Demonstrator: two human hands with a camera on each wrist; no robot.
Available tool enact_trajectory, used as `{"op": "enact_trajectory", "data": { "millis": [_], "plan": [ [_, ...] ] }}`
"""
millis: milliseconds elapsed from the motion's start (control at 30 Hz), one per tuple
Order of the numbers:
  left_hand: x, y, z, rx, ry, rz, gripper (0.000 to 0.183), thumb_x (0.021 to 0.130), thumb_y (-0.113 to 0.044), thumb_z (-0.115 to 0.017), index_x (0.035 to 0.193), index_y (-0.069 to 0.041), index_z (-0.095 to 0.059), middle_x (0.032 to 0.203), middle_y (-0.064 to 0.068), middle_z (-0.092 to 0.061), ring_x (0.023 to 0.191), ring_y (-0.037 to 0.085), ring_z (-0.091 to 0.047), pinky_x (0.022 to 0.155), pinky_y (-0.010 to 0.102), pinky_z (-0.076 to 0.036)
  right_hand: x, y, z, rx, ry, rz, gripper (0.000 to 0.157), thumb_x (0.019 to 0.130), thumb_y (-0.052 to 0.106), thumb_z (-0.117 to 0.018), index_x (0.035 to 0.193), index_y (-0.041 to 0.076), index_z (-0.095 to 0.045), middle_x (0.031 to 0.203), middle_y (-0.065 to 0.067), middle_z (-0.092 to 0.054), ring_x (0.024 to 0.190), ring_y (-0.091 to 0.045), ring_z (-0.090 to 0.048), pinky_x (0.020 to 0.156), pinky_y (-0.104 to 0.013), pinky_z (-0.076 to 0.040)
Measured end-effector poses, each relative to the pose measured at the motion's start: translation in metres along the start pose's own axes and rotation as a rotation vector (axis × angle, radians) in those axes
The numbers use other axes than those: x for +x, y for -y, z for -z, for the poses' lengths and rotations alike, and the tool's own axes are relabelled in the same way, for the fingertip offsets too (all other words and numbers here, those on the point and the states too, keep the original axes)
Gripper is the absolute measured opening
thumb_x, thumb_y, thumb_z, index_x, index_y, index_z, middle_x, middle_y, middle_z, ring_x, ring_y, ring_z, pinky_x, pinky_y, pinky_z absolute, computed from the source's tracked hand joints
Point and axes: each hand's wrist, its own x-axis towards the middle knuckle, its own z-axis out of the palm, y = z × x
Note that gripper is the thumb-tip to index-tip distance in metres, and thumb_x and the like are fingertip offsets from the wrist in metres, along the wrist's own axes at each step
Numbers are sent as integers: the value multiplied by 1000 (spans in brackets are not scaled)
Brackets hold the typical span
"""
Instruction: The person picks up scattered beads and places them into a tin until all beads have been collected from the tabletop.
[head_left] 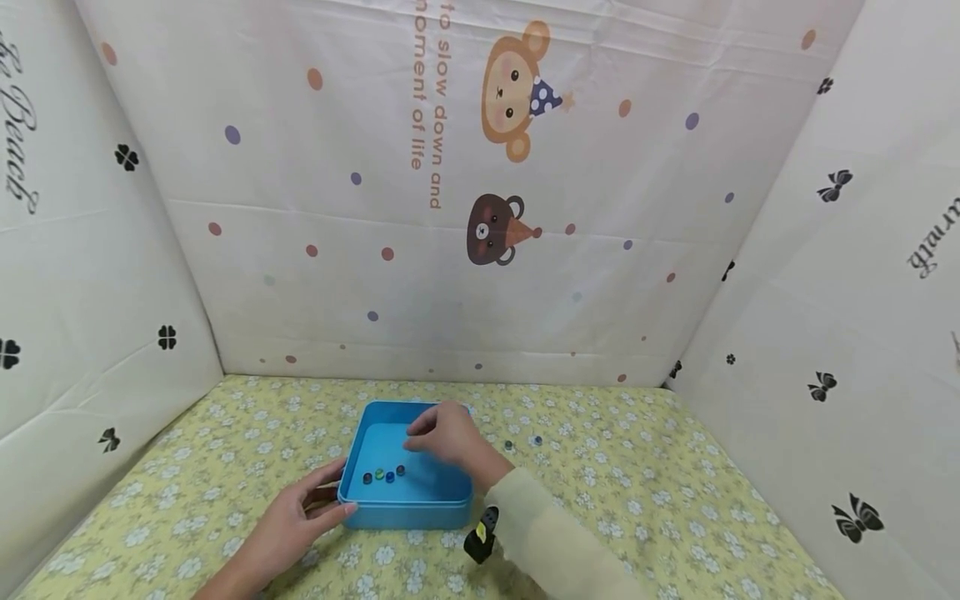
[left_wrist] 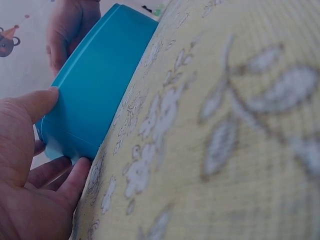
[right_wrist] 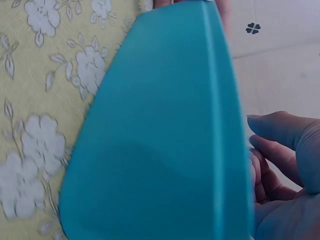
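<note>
A light blue square box [head_left: 408, 517] with an open top stands on the table. Several small marble-like balls [head_left: 390, 477], dark, green and blue, lie in a loose row on its floor. My left hand [head_left: 300, 508] grips the box's near left corner, thumb on the front wall and fingers against the left side, as the left wrist view also shows. Over the inside of the box hangs my right hand [head_left: 450, 435], its fingers loosely curled. In the right wrist view, a gap shows between its thumb and index finger [right_wrist: 275, 150], with nothing visible in it.
Two more small balls [head_left: 522, 442] lie on the flowered yellow tablecloth [head_left: 630, 500], right of the box. White printed cloth walls [head_left: 420, 292] enclose the table at the back and both sides. A black band [head_left: 482, 537] sits by the right sleeve.
</note>
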Motion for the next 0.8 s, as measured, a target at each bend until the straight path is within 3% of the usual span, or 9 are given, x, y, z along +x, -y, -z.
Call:
{"op": "enact_trajectory", "data": {
  "millis": [267, 567, 800],
  "plan": [
    [-2, -4, -2, 11, -34, 12, 77, 93, -32, -76, 159, -17, -37, 161, 21, -40, 141, 43, -50, 109, 28, -61, -8, -7, 17, 43, -12, 43, 21, 91, 27, -82, 106, 13, -82, 101, 3, -73, 89, -11, -65, 70, -26, -64],
    [-2, -4, -1, -1, -23, 1, 78, 94, -32, -76, 159, -16, -36, 158, 23, -42, 140, 43, -51, 108, 26, -61, -13, -21, 31, 118, -20, 56, 20, 93, 32, -80, 107, 17, -82, 102, 3, -73, 87, -12, -65, 69, -26, -64],
    [-2, -4, -2, 7, -27, -7, 76, 95, -29, -75, 159, -16, -37, 157, 24, -44, 138, 43, -53, 108, 27, -62, -21, -32, 35, 200, -29, 68, 23, 92, 34, -80, 106, 16, -82, 105, 0, -72, 88, -13, -67, 76, -37, -69]
  ]
}}
